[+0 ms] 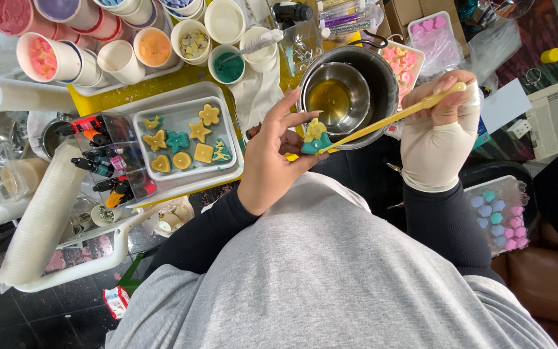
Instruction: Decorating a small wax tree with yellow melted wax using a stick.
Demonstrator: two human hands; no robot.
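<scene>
A home craft workspace for wax or soap shapes. Cups of coloured wax (46,58), dye bottles (101,165) and a tray of moulded shapes (185,139) crowd it.

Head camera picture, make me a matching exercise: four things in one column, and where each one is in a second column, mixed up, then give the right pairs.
Things:
1. teal and yellow wax shape
2. yellow stick
3. amber liquid
4. yellow star piece

Places:
A. in the white tray
B. in the steel bowl inside the pot
C. held by the gloved right hand
D. pinched in the bare left hand

Pairs: 1-D, 2-C, 3-B, 4-A
</scene>
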